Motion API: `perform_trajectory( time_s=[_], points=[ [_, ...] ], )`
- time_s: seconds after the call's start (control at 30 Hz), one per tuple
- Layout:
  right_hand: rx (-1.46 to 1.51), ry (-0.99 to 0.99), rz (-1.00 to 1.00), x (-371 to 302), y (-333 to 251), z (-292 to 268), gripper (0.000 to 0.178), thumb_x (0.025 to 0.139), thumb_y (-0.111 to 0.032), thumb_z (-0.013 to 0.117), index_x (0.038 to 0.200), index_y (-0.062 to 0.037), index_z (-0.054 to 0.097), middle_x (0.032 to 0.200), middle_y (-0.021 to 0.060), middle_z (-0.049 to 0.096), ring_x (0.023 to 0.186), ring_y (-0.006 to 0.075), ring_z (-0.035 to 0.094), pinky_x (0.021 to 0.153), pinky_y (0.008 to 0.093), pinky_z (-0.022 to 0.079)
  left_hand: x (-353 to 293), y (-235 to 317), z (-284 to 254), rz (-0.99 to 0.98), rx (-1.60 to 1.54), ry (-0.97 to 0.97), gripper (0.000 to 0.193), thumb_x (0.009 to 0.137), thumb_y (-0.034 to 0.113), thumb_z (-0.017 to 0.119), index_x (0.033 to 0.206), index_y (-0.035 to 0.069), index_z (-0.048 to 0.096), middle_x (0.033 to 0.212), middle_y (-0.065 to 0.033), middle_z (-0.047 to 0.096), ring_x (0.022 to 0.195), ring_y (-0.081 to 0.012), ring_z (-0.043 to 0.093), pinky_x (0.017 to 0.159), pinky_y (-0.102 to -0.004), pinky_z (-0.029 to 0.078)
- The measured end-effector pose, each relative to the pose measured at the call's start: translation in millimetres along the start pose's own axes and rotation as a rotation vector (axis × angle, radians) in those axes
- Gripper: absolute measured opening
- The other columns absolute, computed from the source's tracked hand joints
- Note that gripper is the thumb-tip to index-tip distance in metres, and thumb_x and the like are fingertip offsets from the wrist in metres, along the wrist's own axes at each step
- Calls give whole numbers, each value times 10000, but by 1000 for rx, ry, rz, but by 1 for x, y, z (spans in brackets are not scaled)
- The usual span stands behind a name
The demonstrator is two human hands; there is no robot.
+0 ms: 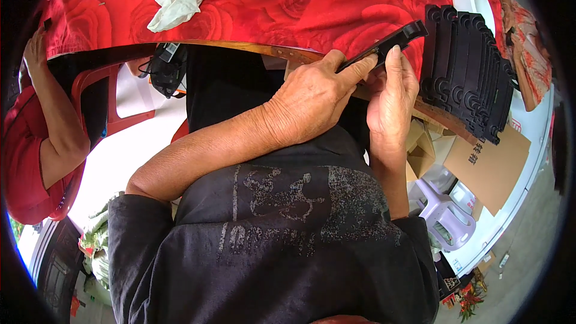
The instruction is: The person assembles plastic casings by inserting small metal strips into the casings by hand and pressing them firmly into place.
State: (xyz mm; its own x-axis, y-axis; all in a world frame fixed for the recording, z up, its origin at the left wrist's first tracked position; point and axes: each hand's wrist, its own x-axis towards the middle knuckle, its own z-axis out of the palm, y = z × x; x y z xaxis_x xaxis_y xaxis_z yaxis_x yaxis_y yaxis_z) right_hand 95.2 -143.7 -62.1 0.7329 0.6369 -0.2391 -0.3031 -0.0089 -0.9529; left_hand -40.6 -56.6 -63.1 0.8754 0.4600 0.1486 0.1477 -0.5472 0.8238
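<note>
A long, narrow black plastic part (401, 36) with a raised end is held slantwise above the table's front edge. My left hand (316, 97) closes on its lower end, index finger and thumb pressed along it. My right hand (391, 99) grips it from the right, thumb raised against its side and the other fingers mostly hidden behind. To the right of my hands, similar black plastic parts (459, 66) lie packed side by side in a row at the table's edge.
A red rose-patterned cloth (258, 9) covers the table. A crumpled white tissue (182, 3) lies on it, and a white bowl (474, 3) stands behind the row. Below right are cardboard (489, 159) and a lilac plastic stool (447, 216). Another person's arm (57, 102) is at left.
</note>
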Motion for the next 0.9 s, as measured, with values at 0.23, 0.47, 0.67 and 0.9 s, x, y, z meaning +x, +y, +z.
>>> perform_trajectory(
  time_s=[0.23,0.47,0.67,0.9],
  points=[
    [15,16,-11,-4,-3,10,265,1008,-304,582,915,-57,595,834,-7,615,712,67,585,643,231,484,0,3,-1,-33,105,-37,583,894,70,592,1452,127,431,948,-191,582,764,-376,651,655,-447,566],
    [-23,6,-17,-6,-6,11,226,998,-291,594,950,-75,637,792,-30,585,692,63,534,637,242,473,1,6,-5,-58,121,-81,585,881,59,599,1441,131,442,932,-199,585,742,-385,652,638,-464,563],
    [-55,-3,-8,-7,-1,4,267,1023,-270,551,908,-35,598,853,28,645,713,85,607,664,235,499,3,4,-6,-60,102,-88,601,868,45,602,1440,129,440,925,-201,590,740,-389,649,638,-470,557],
    [-51,-31,23,-6,-7,4,309,1039,-276,500,1071,5,624,1063,151,703,932,206,685,734,295,511,6,3,-5,-53,91,-99,586,877,73,610,1437,136,447,913,-188,601,750,-379,650,652,-454,556]
  ],
)
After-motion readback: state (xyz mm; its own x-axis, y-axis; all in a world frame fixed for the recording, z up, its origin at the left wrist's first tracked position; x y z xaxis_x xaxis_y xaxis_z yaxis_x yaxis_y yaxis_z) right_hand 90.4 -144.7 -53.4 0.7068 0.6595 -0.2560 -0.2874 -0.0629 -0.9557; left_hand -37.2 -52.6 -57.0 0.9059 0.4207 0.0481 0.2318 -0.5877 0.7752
